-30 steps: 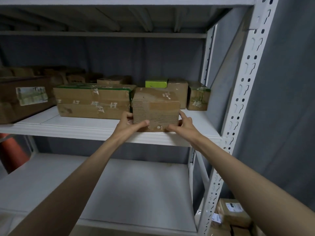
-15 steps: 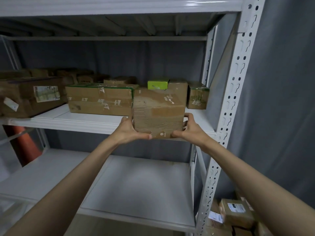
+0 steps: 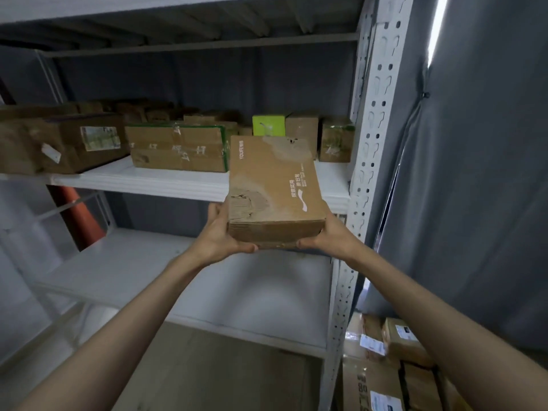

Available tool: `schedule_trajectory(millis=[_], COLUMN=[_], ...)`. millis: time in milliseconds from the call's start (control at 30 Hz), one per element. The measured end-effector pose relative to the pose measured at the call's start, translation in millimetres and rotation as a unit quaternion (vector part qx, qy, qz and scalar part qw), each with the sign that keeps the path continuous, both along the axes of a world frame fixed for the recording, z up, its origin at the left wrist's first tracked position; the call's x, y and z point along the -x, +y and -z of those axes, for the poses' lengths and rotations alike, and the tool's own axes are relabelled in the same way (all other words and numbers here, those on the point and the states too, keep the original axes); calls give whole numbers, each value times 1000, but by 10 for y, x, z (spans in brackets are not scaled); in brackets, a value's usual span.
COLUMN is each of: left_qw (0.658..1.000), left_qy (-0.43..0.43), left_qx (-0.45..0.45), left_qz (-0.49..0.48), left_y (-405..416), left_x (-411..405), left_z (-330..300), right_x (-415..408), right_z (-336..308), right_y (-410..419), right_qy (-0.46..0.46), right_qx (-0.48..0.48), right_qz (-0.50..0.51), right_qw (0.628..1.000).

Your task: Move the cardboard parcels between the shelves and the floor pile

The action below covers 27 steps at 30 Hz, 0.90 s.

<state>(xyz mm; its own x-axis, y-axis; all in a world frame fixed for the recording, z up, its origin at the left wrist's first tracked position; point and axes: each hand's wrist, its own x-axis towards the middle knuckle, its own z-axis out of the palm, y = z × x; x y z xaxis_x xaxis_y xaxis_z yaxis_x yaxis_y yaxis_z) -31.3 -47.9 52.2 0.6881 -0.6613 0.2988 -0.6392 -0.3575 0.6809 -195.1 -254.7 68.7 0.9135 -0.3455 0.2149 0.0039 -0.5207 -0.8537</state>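
I see the main risk as the parcel (image 3: 274, 188) slipping out of my grip, since it is carried in the air just in front of the shelf edge (image 3: 142, 182) and its torn near-left corner looks soft; clipping the upright post (image 3: 366, 161) to its right could also knock it loose. My left hand (image 3: 221, 232) cups the parcel's near-left corner, fingers curled under it. My right hand (image 3: 329, 234) clamps the near-right corner likewise. More parcels lie in the floor pile (image 3: 394, 366), below and right of the parcel.
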Motion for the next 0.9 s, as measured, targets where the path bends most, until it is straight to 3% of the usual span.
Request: schedule_trajectory(millis=[367,633,900], left_qw=[1000,996,986], left_qy=[-26,-39,2], left_qx=[-10,-24,-25], left_qz=[-2,73,164], left_y=[258,64,-208], left_x=[935,1677,2539], left_z=[624,626,860], right_x=[871,1823,3014], right_z=[747,809,911], right_y=[152,158,235], right_qy=[-14,2,38], right_qx=[-2,7,-5], right_qz=[-3,54,156], right_qw=[1000,999,987])
